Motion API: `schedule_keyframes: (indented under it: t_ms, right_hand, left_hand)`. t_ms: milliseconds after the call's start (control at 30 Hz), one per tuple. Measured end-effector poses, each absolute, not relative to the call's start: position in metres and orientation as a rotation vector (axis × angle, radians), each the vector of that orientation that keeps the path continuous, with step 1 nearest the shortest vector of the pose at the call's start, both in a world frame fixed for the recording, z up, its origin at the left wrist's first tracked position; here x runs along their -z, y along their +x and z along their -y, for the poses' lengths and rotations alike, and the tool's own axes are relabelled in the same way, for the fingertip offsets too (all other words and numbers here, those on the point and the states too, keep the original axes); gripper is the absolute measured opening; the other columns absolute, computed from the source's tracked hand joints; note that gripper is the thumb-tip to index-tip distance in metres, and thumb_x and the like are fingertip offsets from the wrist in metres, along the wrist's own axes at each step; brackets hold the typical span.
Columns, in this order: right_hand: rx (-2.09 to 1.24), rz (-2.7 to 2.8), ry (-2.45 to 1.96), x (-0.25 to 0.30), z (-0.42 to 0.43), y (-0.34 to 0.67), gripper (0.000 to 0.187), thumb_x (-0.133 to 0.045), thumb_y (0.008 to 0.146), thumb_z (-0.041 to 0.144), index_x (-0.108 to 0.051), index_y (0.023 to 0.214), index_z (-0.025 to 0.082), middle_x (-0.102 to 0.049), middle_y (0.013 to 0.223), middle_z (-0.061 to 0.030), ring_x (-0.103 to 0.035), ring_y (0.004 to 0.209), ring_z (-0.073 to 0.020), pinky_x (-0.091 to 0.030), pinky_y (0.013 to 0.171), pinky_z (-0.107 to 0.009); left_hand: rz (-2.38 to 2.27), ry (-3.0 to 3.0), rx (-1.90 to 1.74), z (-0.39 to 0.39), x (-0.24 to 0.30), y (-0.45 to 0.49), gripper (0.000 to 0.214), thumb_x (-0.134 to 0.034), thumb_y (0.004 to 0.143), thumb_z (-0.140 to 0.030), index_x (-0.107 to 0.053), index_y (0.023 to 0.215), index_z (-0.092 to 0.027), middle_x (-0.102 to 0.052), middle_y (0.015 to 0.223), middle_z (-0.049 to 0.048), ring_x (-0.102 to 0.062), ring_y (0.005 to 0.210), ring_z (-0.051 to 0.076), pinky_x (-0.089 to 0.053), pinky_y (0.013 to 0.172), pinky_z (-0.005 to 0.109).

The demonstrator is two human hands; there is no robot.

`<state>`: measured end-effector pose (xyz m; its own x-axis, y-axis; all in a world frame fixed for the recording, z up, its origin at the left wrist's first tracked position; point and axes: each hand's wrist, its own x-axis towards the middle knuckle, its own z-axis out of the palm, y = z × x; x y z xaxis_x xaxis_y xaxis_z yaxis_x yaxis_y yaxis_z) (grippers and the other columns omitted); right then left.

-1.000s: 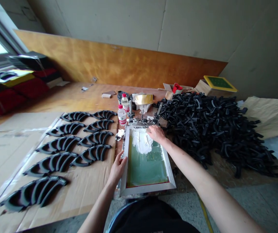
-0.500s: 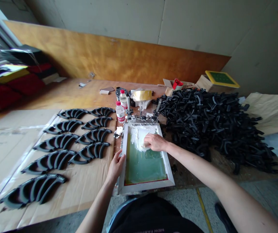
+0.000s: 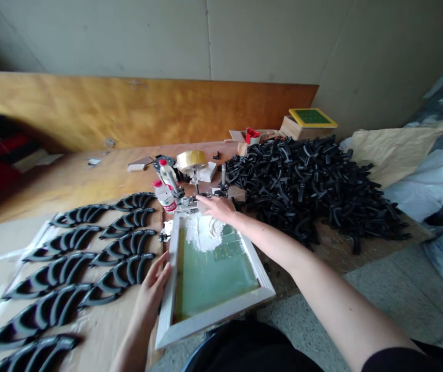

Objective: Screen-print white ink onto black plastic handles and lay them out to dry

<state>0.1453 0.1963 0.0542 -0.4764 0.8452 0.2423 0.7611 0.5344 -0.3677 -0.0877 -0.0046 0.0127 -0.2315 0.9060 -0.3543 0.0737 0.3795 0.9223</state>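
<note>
A silk-screen printing frame with green mesh lies before me, white paste smeared over its far end. My left hand grips the left side of the frame, thumb and fingers closed at its edge. At the far end, by the metal hinge clamp, is my right hand. Its index finger points left, and the other fingers curl over something pale that I cannot make out. Rows of curved black plastic parts lie on cardboard to the left.
A big heap of black plastic parts covers the right of the table. Two red-capped bottles and a roll of tape stand behind the clamp. Farther back are a red cup-like object and a yellow-edged green screen.
My right hand has moved from the paste on the mesh to the clamp at the far end. The frame's near end looks higher, my left hand still on it. The view has swung right.
</note>
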Motion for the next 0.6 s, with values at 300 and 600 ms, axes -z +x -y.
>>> schedule_keyframes:
  t_ms: [300,600]
  right_hand:
    - [-0.454,1.897,-1.713,-0.007,-0.195,0.237,0.019,-0.052,0.092,0.024,-0.066,0.104,0.019,-0.071,0.091,-0.0067,-0.064,0.083,-0.0183,-0.048,0.078,-0.030]
    - [-0.350,2.344,-1.378,0.025,-0.092,0.162,0.014,-0.070,0.084,0.031,-0.067,0.092,0.019,-0.066,0.099,-0.0065,-0.055,0.102,-0.0220,-0.042,0.090,-0.036]
  left_hand:
    - [-1.250,0.883,-1.520,-0.061,-0.097,-0.075,0.051,-0.058,0.080,-0.058,-0.063,0.110,-0.017,-0.070,0.094,0.0071,-0.066,0.081,0.019,-0.053,0.069,0.029]
    - [-1.281,0.458,-1.146,-0.022,-0.019,-0.012,0.043,-0.061,0.083,-0.050,-0.058,0.111,-0.017,-0.073,0.091,0.0094,-0.068,0.074,0.018,-0.055,0.065,0.030]
